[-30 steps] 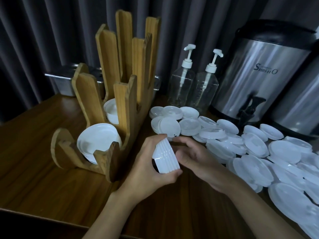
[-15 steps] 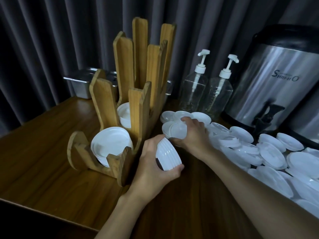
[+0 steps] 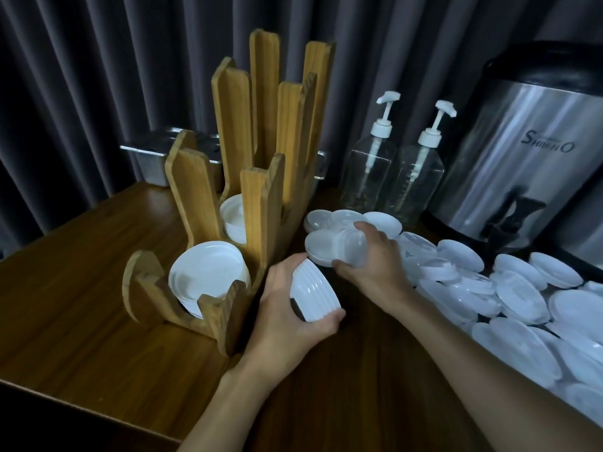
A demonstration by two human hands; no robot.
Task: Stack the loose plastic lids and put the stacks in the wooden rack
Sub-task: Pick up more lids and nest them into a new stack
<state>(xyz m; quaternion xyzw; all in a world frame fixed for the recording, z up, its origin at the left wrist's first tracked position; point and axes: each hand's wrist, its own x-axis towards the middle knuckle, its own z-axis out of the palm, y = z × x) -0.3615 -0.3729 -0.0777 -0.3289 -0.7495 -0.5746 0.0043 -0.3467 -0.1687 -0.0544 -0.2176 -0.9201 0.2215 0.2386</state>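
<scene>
Since half a second ago the right hand (image 3: 368,265) has lifted one lid (image 3: 350,251) from the loose lids (image 3: 522,288). At centre, just right of the rack (image 3: 248,177), the left hand (image 3: 287,308) clamps the stack (image 3: 315,296). Seat it squarely, rims nested.

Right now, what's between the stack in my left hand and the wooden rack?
In the head view, only your left hand itself: its fingers wrap the stack of lids on the side facing the wooden rack. Nothing else shows there.
</scene>
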